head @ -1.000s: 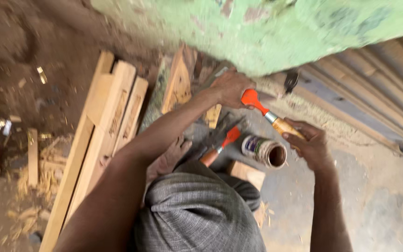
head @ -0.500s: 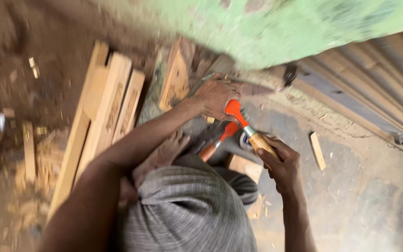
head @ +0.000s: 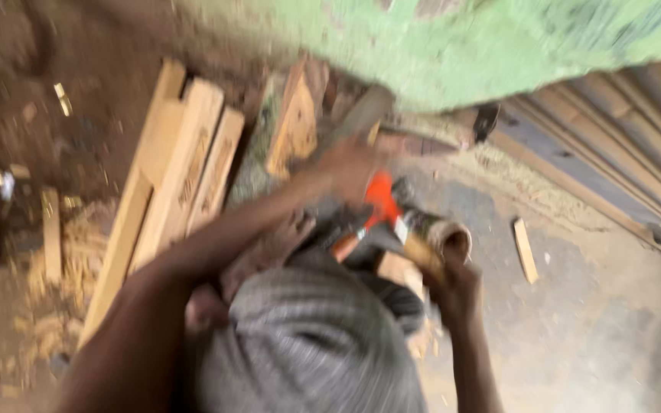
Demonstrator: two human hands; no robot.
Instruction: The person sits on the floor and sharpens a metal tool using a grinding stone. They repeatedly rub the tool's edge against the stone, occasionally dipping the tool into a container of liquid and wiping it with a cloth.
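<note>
My left arm stretches forward, left hand (head: 350, 170) spread flat on the work under the green wall (head: 453, 38). My right hand (head: 453, 287) is curled round the wooden handle of an orange-tipped tool (head: 399, 222), which slants between both hands; blur hides the grip's tightness.

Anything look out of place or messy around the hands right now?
Wood shavings lie scattered over the floor on the left, beside loosely stacked planks. One small wood offcut lies alone on the concrete to the right. The left hand and right hand are too blurred to judge.
</note>
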